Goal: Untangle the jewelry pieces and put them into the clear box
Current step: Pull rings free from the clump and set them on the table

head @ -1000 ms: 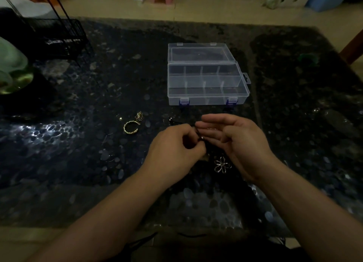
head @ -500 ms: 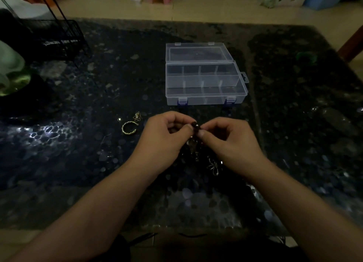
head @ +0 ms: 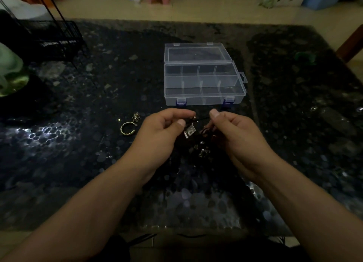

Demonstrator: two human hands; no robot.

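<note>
Dark cord [head: 202, 119] stretches in a short line between the 2 hands, raised above the table just in front of the clear box [head: 204, 76]. The left hand [head: 161, 136] pinches one end between thumb and curled forefinger, and the right hand [head: 235, 136] pinches the other end the same way, its remaining fingers folded into the palm. Below the cord, between the hands, hangs a small square silver pendant [head: 189, 132], tilted, and under it a dark tangle of jewelry [head: 202, 149] with a few metal glints; whether the tangle rests on the table or hangs free cannot be told in this dim light. Well to the left of the left hand, 3 loose pieces lie on the table: a gold twisted ring [head: 128, 128], a small gold wire charm [head: 136, 117] just beyond it, and a tiny gold stud [head: 118, 120] beside them. The box stands open with its lid [head: 196, 52] folded back flat on the far side; 2 rows of divided compartments show through the plastic, no jewelry visible inside them, and 2 blue latches sit on its near wall. A dark pebble-patterned table [head: 78, 163] carries everything, with a black wire rack [head: 51, 39] at its far left corner.
</note>
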